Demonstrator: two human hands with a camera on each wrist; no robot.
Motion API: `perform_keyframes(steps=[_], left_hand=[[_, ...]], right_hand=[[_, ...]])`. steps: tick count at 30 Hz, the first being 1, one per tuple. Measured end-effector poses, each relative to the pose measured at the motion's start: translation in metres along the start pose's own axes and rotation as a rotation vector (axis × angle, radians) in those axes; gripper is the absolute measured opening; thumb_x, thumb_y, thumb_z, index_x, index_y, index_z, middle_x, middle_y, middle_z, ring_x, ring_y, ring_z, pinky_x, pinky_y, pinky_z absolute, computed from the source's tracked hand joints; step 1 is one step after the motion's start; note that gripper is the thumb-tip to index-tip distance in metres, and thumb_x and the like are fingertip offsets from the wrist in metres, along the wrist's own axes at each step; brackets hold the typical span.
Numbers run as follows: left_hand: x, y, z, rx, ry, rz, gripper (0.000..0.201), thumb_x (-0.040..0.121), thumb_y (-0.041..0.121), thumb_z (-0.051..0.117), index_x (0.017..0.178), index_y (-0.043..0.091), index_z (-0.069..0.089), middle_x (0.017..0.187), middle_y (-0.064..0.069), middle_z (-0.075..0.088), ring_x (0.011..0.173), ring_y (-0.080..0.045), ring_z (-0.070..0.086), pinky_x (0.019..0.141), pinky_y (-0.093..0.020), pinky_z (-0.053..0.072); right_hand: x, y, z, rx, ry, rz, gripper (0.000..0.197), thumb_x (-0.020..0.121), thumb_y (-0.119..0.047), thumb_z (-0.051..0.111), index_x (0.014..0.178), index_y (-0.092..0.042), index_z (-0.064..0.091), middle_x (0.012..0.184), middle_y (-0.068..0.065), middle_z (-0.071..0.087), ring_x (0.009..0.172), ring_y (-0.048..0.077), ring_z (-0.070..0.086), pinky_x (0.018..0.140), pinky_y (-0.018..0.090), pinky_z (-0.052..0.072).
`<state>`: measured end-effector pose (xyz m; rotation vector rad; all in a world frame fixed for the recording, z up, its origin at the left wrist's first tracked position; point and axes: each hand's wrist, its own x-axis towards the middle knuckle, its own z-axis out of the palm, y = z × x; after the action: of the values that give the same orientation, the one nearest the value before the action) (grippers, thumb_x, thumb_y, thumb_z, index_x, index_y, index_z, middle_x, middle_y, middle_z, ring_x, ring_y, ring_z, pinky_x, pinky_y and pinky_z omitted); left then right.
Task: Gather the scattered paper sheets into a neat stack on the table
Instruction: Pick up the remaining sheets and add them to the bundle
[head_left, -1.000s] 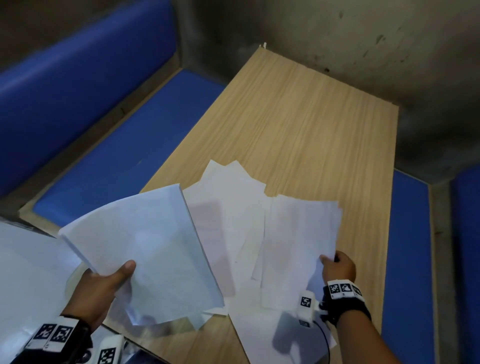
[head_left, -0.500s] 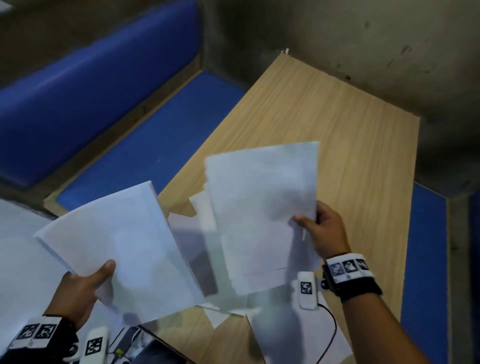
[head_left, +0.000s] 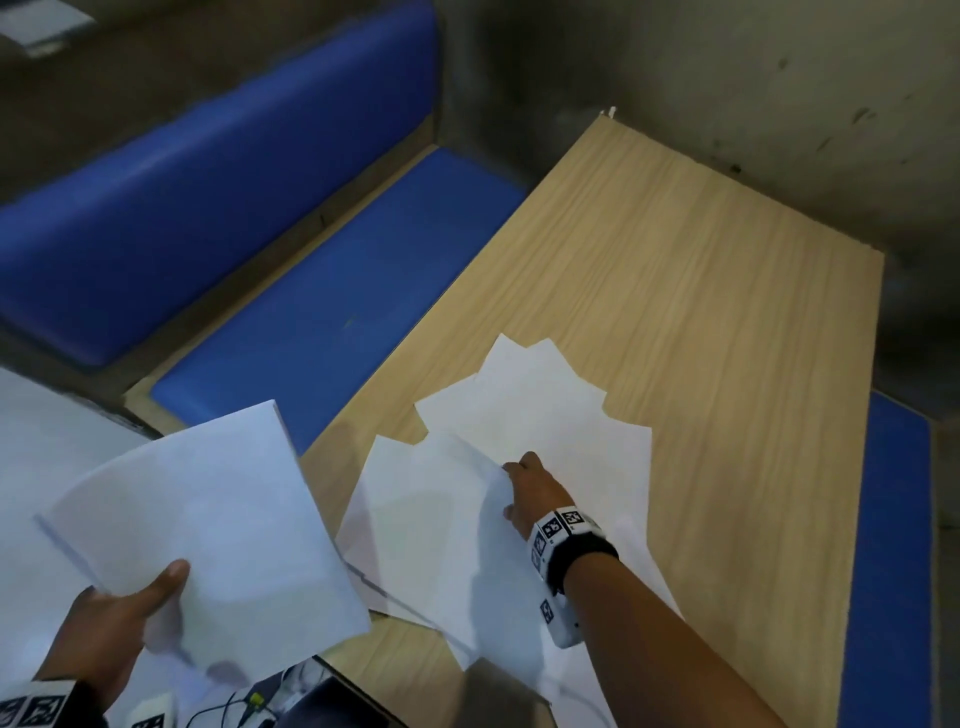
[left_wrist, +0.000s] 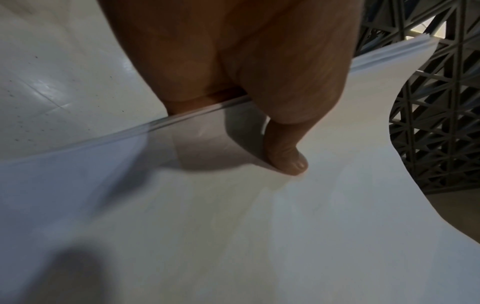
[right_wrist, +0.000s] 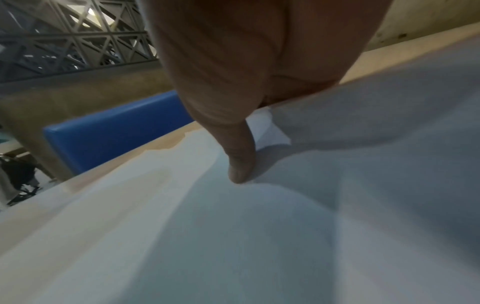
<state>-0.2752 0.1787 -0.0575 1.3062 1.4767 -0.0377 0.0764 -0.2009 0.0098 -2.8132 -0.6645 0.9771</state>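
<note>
Currently the left hand clamps the gathered stack off the table, thumb on top, so the right hand can pinch a loose sheet from the scattered sheets there.

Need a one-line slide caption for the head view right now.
Left hand holds the gathered stack while right hand pinches a loose sheet.
</note>
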Motion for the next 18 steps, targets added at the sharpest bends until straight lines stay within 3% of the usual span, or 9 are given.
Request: perform_keyframes(steps=[4, 7, 9, 10, 12, 13, 15, 18], left_hand=[[-0.037, 0.04, 0.013, -0.021, -0.03, 0.038, 0.091, 0.049, 0.062, 0.091, 0.104, -0.007, 0.068, 0.101, -0.024, 0.075, 0.091, -0.047, 0.071, 0.081, -0.064, 0.054], [-0.066, 0.076, 0.027, -0.096, -0.031, 0.109, 0.091, 0.049, 0.06, 0.09, 0.105, -0.006, 0.065, 0.104, -0.026, 0.072, 0.096, -0.046, 0.069, 0.087, -0.062, 0.052], [-0.092, 0.109, 0.041, -0.136, -0.019, 0.147, 0.086, 0.065, 0.053, 0.087, 0.117, -0.012, 0.061, 0.117, -0.032, 0.067, 0.108, -0.049, 0.065, 0.092, -0.05, 0.048], [-0.104, 0.122, 0.047, -0.145, -0.003, 0.177, 0.076, 0.079, 0.043, 0.08, 0.122, -0.015, 0.057, 0.125, -0.036, 0.062, 0.116, -0.052, 0.06, 0.089, -0.044, 0.044], [-0.119, 0.145, 0.053, -0.166, 0.054, 0.206, 0.063, 0.092, 0.029, 0.069, 0.126, -0.021, 0.052, 0.131, -0.043, 0.055, 0.122, -0.056, 0.053, 0.086, -0.045, 0.04], [-0.135, 0.156, 0.059, -0.173, 0.073, 0.188, 0.063, 0.092, 0.03, 0.068, 0.126, -0.021, 0.052, 0.13, -0.043, 0.055, 0.121, -0.056, 0.053, 0.088, -0.049, 0.042], [-0.109, 0.155, 0.065, -0.213, 0.127, 0.201, 0.07, 0.089, 0.039, 0.071, 0.125, -0.018, 0.053, 0.128, -0.042, 0.057, 0.118, -0.056, 0.056, 0.091, -0.055, 0.044], [-0.092, 0.153, 0.077, -0.203, 0.108, 0.172, 0.084, 0.075, 0.059, 0.077, 0.118, -0.011, 0.06, 0.121, -0.032, 0.064, 0.109, -0.046, 0.063, 0.092, -0.05, 0.048]], right_hand=[[-0.004, -0.002, 0.0, -0.128, 0.112, 0.032, 0.031, 0.085, -0.022, 0.065, 0.116, -0.019, 0.057, 0.12, 0.003, 0.053, 0.117, 0.027, 0.049, 0.094, 0.042, 0.042], [-0.013, 0.007, -0.01, -0.057, 0.104, 0.027, 0.008, 0.091, -0.015, 0.051, 0.093, -0.023, 0.05, 0.085, 0.002, 0.058, 0.099, 0.028, 0.058, 0.092, 0.041, 0.042], [-0.024, 0.017, -0.02, 0.086, 0.072, -0.014, 0.015, 0.09, -0.007, 0.047, 0.09, -0.022, 0.049, 0.079, 0.005, 0.062, 0.075, 0.027, 0.059, 0.072, 0.035, 0.049], [-0.032, 0.023, -0.025, 0.139, 0.069, -0.039, 0.02, 0.088, -0.004, 0.048, 0.09, -0.024, 0.052, 0.078, 0.005, 0.063, 0.069, 0.025, 0.057, 0.061, 0.029, 0.046], [-0.052, 0.036, -0.036, 0.169, 0.08, -0.109, 0.032, 0.087, -0.004, 0.051, 0.078, -0.035, 0.054, 0.075, 0.0, 0.062, 0.067, 0.022, 0.058, 0.053, 0.024, 0.039], [-0.063, 0.042, -0.041, 0.175, 0.086, -0.158, 0.034, 0.087, -0.007, 0.054, 0.073, -0.038, 0.055, 0.074, -0.002, 0.064, 0.069, 0.02, 0.061, 0.055, 0.023, 0.04], [-0.087, 0.053, -0.049, 0.214, 0.102, -0.251, 0.032, 0.086, -0.008, 0.057, 0.08, -0.037, 0.068, 0.08, -0.007, 0.072, 0.077, 0.011, 0.067, 0.065, 0.023, 0.049], [-0.117, 0.062, -0.058, 0.284, 0.128, -0.354, 0.032, 0.084, -0.002, 0.059, 0.096, -0.028, 0.075, 0.091, -0.012, 0.077, 0.09, -0.001, 0.069, 0.077, 0.021, 0.054]])
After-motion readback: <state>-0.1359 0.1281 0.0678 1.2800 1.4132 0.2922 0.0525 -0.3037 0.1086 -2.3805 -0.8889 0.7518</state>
